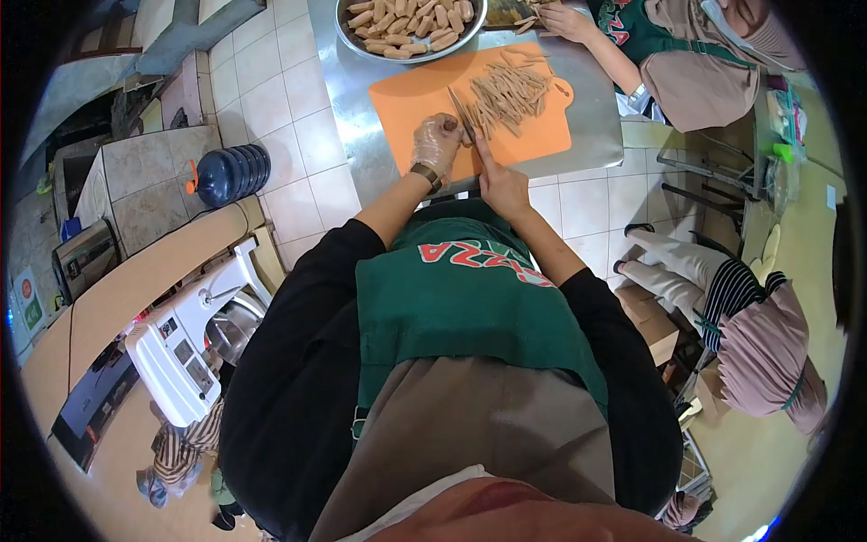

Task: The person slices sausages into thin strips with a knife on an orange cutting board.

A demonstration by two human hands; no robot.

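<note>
My left hand, in a clear plastic glove, has its fingers curled on a small piece of sausage beside the blade. My right hand grips a knife, index finger stretched along it, blade pointing away from me. Both hands are over the near part of an orange cutting board. Thin sausage strips lie in a loose heap on the board, right of the blade. Behind the board stands a metal bowl of whole sausages. My left fingers partly hide the piece under them.
The board rests on a metal table. Across its right corner, another person's hand works at a second board. A blue water jug stands left on the tiled floor; a white mixer is at lower left. Another person is at right.
</note>
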